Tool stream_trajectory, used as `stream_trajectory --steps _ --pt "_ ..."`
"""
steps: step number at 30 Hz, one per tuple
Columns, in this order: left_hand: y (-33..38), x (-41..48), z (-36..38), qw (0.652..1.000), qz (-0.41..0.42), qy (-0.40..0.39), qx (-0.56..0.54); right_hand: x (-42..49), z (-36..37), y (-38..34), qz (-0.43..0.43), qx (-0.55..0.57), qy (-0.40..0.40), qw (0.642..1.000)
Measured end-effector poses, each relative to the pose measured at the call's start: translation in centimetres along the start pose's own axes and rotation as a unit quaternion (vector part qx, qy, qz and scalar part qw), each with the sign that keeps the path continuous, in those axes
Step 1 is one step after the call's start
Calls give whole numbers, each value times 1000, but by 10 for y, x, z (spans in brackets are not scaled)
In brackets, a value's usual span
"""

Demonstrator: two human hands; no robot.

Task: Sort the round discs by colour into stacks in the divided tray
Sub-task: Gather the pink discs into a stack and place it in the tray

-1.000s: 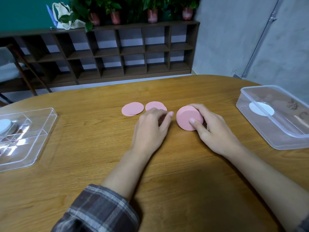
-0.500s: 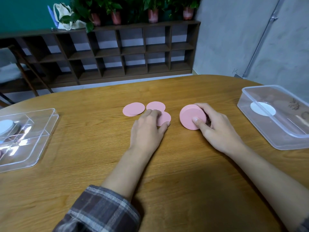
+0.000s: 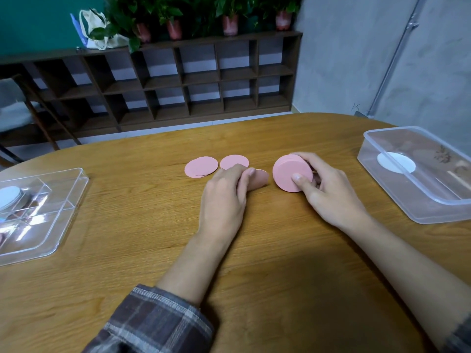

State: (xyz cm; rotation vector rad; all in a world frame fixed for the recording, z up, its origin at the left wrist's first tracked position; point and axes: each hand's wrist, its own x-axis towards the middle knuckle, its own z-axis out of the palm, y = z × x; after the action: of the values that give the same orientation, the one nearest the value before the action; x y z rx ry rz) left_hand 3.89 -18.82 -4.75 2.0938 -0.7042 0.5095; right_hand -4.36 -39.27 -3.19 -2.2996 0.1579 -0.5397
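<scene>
My right hand [image 3: 328,192] grips a stack of pink discs [image 3: 290,173], held on edge and tilted toward me at the table's middle. My left hand [image 3: 224,197] pinches one pink disc [image 3: 260,180], which bends up off the wood between thumb and fingers. Two more pink disc piles lie flat behind it: one [image 3: 201,166] to the left, one [image 3: 233,161] partly hidden by my fingers. The clear divided tray [image 3: 63,210] sits at the far left with a white stack [image 3: 9,197] in a rear compartment.
A clear plastic tub [image 3: 387,197] stands at the right edge of the wooden table [image 3: 142,225], with a white disc [image 3: 396,162] inside. A dark shelf unit with potted plants lines the wall beyond the table.
My left hand slid off toward the loose discs and has lifted one disc's edge. My right hand has tilted the pink stack more upright.
</scene>
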Motion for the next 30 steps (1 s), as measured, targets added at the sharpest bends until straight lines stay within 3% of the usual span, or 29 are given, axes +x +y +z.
stream_trajectory --steps 14,23,30 --pt "9 0 2 993 -21 -41 -106 -1 3 -6 -3 8 -23 1000" --pt "8 3 5 992 -45 -69 -101 -5 6 -10 1 34 -76 996" --pt "9 3 6 994 -29 -62 -81 -6 10 -11 -42 -28 -94 994"
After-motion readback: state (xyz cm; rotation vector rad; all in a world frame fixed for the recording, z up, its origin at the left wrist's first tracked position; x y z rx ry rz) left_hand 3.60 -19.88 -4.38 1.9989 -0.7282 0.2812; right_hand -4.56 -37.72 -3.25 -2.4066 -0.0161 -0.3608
